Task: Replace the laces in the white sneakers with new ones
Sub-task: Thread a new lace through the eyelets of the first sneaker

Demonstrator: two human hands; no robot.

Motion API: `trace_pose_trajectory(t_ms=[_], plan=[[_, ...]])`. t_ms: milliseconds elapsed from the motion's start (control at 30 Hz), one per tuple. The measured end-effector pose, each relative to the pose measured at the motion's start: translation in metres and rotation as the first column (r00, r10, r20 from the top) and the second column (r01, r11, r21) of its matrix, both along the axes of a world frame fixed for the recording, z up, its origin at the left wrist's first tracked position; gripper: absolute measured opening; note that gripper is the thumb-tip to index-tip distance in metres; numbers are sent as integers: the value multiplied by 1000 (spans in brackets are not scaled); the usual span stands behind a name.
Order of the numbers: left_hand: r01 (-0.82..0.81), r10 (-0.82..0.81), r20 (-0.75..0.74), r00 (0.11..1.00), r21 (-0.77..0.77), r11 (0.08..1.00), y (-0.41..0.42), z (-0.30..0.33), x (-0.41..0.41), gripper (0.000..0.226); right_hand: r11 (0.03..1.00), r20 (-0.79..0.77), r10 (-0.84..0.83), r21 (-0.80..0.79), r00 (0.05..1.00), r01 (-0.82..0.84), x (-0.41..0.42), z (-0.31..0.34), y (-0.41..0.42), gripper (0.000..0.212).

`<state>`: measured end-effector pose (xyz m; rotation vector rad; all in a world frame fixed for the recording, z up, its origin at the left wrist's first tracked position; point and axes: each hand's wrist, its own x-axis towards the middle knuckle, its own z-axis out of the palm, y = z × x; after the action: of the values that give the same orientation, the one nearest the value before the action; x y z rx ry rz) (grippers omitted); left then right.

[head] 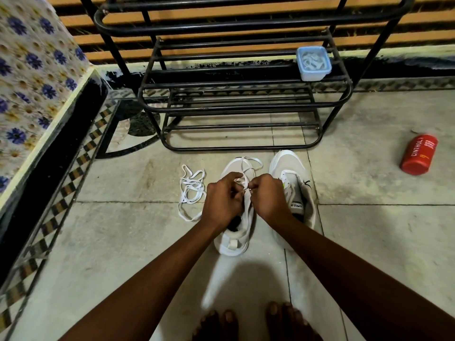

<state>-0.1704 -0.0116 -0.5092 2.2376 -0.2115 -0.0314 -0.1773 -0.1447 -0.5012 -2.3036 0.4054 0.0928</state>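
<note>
Floor: I see pale stone tiles (128, 242) with dark seams, edged along the left of the frame by a black-and-tan checkered border (56, 212). Upper left: a flowered cloth (27, 70) over a raised ledge. Top of frame: an orange-and-black striped wall behind a black metal shoe rack (234, 94).

On the rack, upper right: a lidded pale blue plastic box (313, 63), contents unclear.

Right edge, on the floor: a red can (418, 155) lying on its side, well apart from the shoes.

Centre: two white sneakers, toes toward the rack. The left sneaker (236, 239) lies under my hands; the right sneaker (293, 190) stands just beside it, partly hidden by my right forearm.

Left of the shoes: a loose white lace (190, 193) coiled on the tile.

My left hand (222, 200) and right hand (268, 195) are curled, each pinching the threaded lace (248, 163) over the left sneaker's eyelets; its loops trail over the toe.

Bottom centre: my bare toes (246, 321).
</note>
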Motion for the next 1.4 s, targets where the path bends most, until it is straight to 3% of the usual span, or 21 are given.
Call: trace_pose_trajectory(t_ms=[200, 367, 567, 633, 733, 800, 833, 900, 933, 967, 1000, 1033, 1067, 1100, 1133, 1200, 1267, 1300, 1333, 1367, 1400], plan=[[4, -4, 3, 1000, -15, 1000, 1, -3, -4, 38, 995, -35, 87, -53, 996, -89, 6, 3, -5, 19], [-19, 1, 152, 988, 115, 993, 1, -3, -9, 35, 962, -54, 207, -172, 977, -214, 7, 8, -4, 16], [-20, 19, 10, 1000, 181, 983, 6, -7, -8, 29, 945, 22, 264, -207, 964, -254, 5, 10, -5, 13], [-11, 10, 4, 1000, 224, 975, 6, -9, -8, 37, 945, 110, 283, -201, 953, -258, 3, 13, -5, 16], [-3, 2, 2, 1000, 266, 964, 7, -11, -7, 45, 964, 383, 248, -183, 890, -191, -2, 19, -9, 30], [3, -7, 14, 1000, 275, 961, 7, -11, -7, 37, 996, 512, 70, 11, 856, -88, 0, 24, -11, 27], [5, -12, 24, 1000, 286, 958, 7, -10, -7, 33, 963, 473, -127, 269, 872, -5, 4, 27, -10, 25], [7, -22, 44, 999, 318, 948, 7, -9, -6, 30, 620, 137, -452, 758, 882, 200, 15, 35, -10, 28], [11, -30, 51, 998, 340, 940, 8, -8, -6, 30, 525, 35, -470, 814, 882, 248, 17, 36, -12, 27], [19, -42, 54, 998, 368, 930, 8, -7, -6, 31, 591, 51, -425, 772, 904, 235, 18, 38, -15, 24], [28, -53, 54, 997, 396, 918, 8, -7, -6, 33, 770, 153, -305, 620, 940, 149, 18, 38, -20, 19], [33, -61, 53, 997, 419, 907, 7, -6, -6, 34, 934, 265, -94, 358, 960, -8, 19, 38, -28, 13], [36, -66, 54, 996, 439, 898, 7, -5, -6, 34, 980, 282, 174, 48, 943, -195, 19, 40, -33, 6], [37, -69, 55, 996, 454, 890, 7, -5, -5, 32, 905, 194, 410, -209, 891, -371, 21, 43, -38, 5], [36, -70, 55, 996, 465, 885, 6, -5, -5, 31, 767, 37, 575, -373, 817, -523, 23, 48, -39, 8], [41, -74, 51, 996, 478, 877, 6, -5, -3, 32, 470, -278, 696, -519, 661, -714, 26, 57, -35, 10], [54, -87, 43, 995, 502, 863, 5, -6, -3, 34, 304, -323, 725, -641, 608, -704, 27, 64, -32, 13], [58, -95, 43, 995, 525, 849, 6, -7, -3, 36, 302, -230, 752, -712, 617, -634, 28, 67, -31, 15], [61, -100, 41, 994, 548, 834, 5, -8, -3, 38, 371, -70, 769, -761, 635, -533, 30, 70, -35, 14], [61, -99, 35, 995, 566, 822, 6, -10, -4, 40, 521, 151, 744, -742, 651, -423, 32, 72, -39, 11], [60, -95, 31, 995, 577, 814, 5, -10, -4, 41, 720, 388, 635, -611, 668, -329, 32, 75, -41, 8]])
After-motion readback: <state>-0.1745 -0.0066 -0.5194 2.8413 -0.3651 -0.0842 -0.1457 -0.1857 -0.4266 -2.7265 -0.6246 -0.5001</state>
